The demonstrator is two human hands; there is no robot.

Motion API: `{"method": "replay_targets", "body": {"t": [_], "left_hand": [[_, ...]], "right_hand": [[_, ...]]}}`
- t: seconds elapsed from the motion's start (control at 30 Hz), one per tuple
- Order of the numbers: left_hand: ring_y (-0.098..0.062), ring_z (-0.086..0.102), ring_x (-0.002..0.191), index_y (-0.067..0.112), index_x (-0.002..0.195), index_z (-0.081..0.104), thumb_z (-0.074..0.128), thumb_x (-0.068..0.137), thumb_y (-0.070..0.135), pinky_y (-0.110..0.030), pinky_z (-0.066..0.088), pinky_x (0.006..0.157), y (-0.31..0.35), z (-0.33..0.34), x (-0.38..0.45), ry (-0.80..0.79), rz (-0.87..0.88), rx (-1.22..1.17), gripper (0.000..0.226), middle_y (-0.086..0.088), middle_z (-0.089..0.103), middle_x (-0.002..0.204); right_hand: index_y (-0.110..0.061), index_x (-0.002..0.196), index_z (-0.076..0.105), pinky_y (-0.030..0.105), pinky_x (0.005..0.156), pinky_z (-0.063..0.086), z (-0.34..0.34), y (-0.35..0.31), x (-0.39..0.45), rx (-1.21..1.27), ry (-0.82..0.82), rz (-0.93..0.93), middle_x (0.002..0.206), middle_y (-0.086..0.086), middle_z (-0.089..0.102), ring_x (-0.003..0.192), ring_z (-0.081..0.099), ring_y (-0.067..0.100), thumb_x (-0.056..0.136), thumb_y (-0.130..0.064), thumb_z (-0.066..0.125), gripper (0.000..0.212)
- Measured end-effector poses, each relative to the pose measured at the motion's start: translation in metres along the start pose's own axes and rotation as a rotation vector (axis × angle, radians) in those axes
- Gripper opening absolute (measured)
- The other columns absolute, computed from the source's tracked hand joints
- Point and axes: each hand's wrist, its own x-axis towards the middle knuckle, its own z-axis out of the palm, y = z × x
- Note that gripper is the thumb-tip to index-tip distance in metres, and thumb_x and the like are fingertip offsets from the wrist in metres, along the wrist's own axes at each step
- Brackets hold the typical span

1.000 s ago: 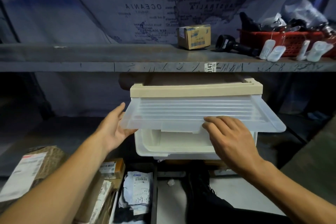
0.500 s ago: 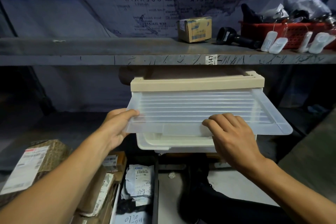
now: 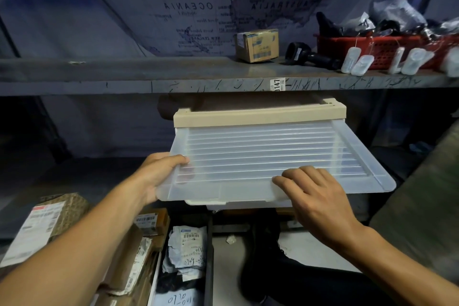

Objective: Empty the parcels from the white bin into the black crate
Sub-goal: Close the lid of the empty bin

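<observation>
The white bin (image 3: 248, 204) stands under the shelf, its beige top frame (image 3: 258, 117) facing me. Its clear ribbed front flap (image 3: 268, 156) slopes down over the opening, so the inside is hidden. My left hand (image 3: 159, 169) grips the flap's front left corner, thumb on top and fingers underneath. Across the front edge lie the bent fingers of my right hand (image 3: 315, 196), holding it. Below, the black crate (image 3: 210, 268) holds a crumpled grey mailer parcel (image 3: 187, 246) with a barcode label.
Cardboard parcels (image 3: 129, 263) are stacked left of the crate, and a labelled box (image 3: 42, 226) lies further left. The metal shelf (image 3: 124, 77) above carries a small carton (image 3: 257, 45), a black scanner (image 3: 305, 54) and a red basket (image 3: 372, 49). My dark-clad leg (image 3: 285, 276) is below.
The flap has swung down over the bin's opening, hiding the inside. My left hand moved from the flap's side to grip its front corner. My right hand stayed on the front edge.
</observation>
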Motion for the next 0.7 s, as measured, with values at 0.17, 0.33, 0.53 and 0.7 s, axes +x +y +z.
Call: {"method": "replay_targets", "body": {"t": [0.17, 0.33, 0.53, 0.7], "left_hand": [[-0.02, 0.074, 0.071, 0.009, 0.098, 0.072, 0.068, 0.092, 0.008, -0.026, 0.056, 0.052, -0.01, 0.005, 0.002, 0.023, 0.015, 0.034, 0.007, -0.009, 0.077, 0.088], [-0.023, 0.074, 0.084, 0.008, 0.102, 0.071, 0.067, 0.094, 0.008, -0.024, 0.056, 0.053, -0.036, 0.013, 0.018, 0.086, 0.022, 0.022, 0.009, -0.01, 0.076, 0.095], [-0.017, 0.069, 0.081, 0.013, 0.099, 0.07, 0.068, 0.095, 0.024, -0.027, 0.052, 0.062, -0.066, 0.026, 0.036, 0.246, 0.103, 0.214, 0.012, -0.004, 0.073, 0.091], [-0.021, 0.066, 0.085, 0.011, 0.095, 0.068, 0.075, 0.087, 0.025, -0.03, 0.049, 0.069, -0.084, 0.03, 0.048, 0.386, 0.127, 0.459, 0.017, 0.0, 0.07, 0.091]], "right_hand": [[-0.008, 0.109, 0.069, 0.038, 0.069, 0.041, 0.014, -0.004, -0.012, 0.023, -0.016, 0.007, 0.101, 0.01, 0.066, 0.083, 0.059, 0.031, 0.081, 0.005, 0.039, 0.043], [-0.011, 0.108, 0.067, 0.039, 0.064, 0.045, 0.042, -0.006, -0.032, 0.041, -0.192, 0.061, 0.1, 0.007, 0.063, 0.082, 0.056, 0.03, 0.052, 0.013, 0.071, 0.061], [-0.012, 0.106, 0.066, 0.036, 0.063, 0.044, 0.072, -0.006, -0.044, 0.065, -0.31, 0.101, 0.098, 0.008, 0.062, 0.081, 0.054, 0.03, 0.048, 0.006, 0.081, 0.062], [-0.011, 0.108, 0.065, 0.039, 0.065, 0.05, 0.099, -0.008, -0.048, 0.108, -0.387, 0.166, 0.1, 0.011, 0.063, 0.084, 0.059, 0.032, 0.047, 0.002, 0.086, 0.066]]}}
